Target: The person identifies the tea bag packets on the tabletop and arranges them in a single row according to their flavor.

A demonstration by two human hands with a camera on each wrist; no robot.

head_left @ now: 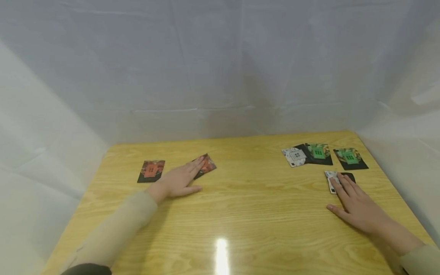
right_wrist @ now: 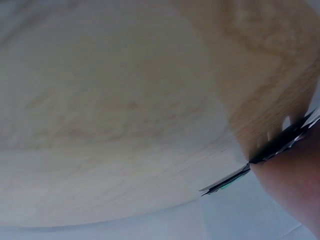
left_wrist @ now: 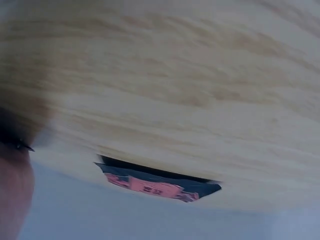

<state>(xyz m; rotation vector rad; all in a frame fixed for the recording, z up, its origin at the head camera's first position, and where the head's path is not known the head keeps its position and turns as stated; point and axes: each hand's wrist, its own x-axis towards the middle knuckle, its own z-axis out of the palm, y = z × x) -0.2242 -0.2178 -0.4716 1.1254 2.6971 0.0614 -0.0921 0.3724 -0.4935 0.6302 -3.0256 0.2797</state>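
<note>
Left hand (head_left: 179, 180): palm down, fingers straight and close together, thumb out to the side, nothing gripped; fingertips lie on a red packet (head_left: 209, 164). Reads as a flat press: a thin packet lying low gives fingers little edge to pinch, so contact from above probably holds it against sliding. How hard it presses, can't tell. That packet sits skewed under the fingers, partly covered. Second red packet (head_left: 151, 170) lies just left of the left wrist, squarer on, not under the fingers. Right hand (head_left: 359, 208): same idea, fingers extended and slightly fanned, thumb wide, on a white packet (head_left: 332, 175); nothing pinched that I can see. Fanned fingers likely spread the load so it doesn't pivot. Beyond those fingertips: one green packet (head_left: 351, 157) ahead, apart from the covered one; ahead and to the left, another green packet (head_left: 318, 152) meets a second white packet (head_left: 295, 156), which one overlaps unclear. Reds by left hand, greens and whites by right looks like deliberate colour grouping. All lie flat on the table (head_left: 247, 198). Wrist views too cropped to add fingertip detail.
</note>
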